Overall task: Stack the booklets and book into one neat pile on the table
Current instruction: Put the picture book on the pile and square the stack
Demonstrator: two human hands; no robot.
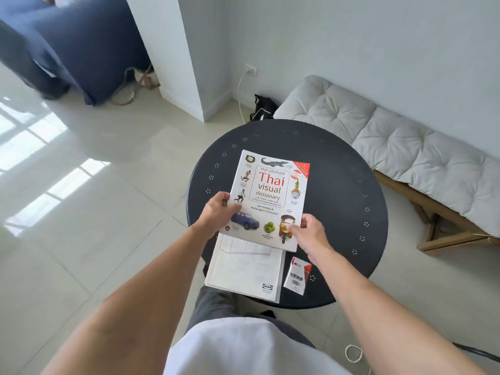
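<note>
One round dark counter [338, 190] fills the middle of the frame. On its lower part lie white booklets [243, 269], stacked, their near edge overhanging the rim. Above them, overlapping their top edge, is the book [270, 196], gripped at both lower corners: left hand [220, 212] fingers [235, 208] curled over the left edge, right hand [308, 234] fingers [293, 230] pinching the right corner. Lower right, a small packet [297, 276] sits just beside the booklets.
</note>
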